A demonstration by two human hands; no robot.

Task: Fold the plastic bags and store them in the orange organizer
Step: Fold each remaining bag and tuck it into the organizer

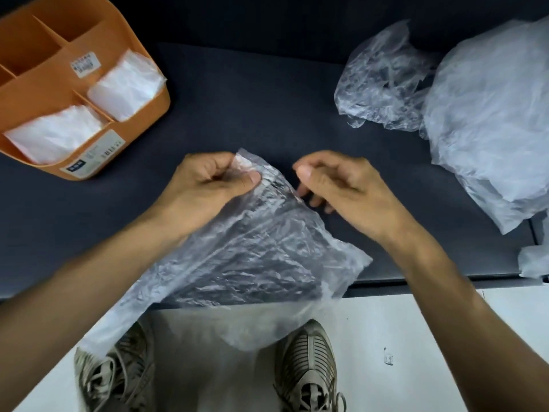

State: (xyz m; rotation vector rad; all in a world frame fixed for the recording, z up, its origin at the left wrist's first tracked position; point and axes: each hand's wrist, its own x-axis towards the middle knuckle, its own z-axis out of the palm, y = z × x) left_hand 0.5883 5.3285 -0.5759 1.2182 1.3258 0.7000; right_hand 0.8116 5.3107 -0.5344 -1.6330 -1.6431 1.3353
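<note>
While your shoes (pixel 309 367) stand on the pale floor (pixel 416 337) nearest you, the plastic bag (pixel 252 248) you are working drapes off the near edge of the dark tabletop (pixel 267 99), its wide end hanging toward you and its narrow end rising away. Its long axis runs from lower left up to the top corner. Your left hand (pixel 208 179) pinches that corner between thumb and curled fingers, so its grip is closed on the bag. Your right hand (pixel 332 182) sits just right of that edge, fingers loosely curled; whether they touch the film is unclear. Farther off, 2 folded bags (pixel 124 84) sit in the orange organizer (pixel 139 123) at far left, and unfolded bags (pixel 490 114) lie heaped at far right.
</note>
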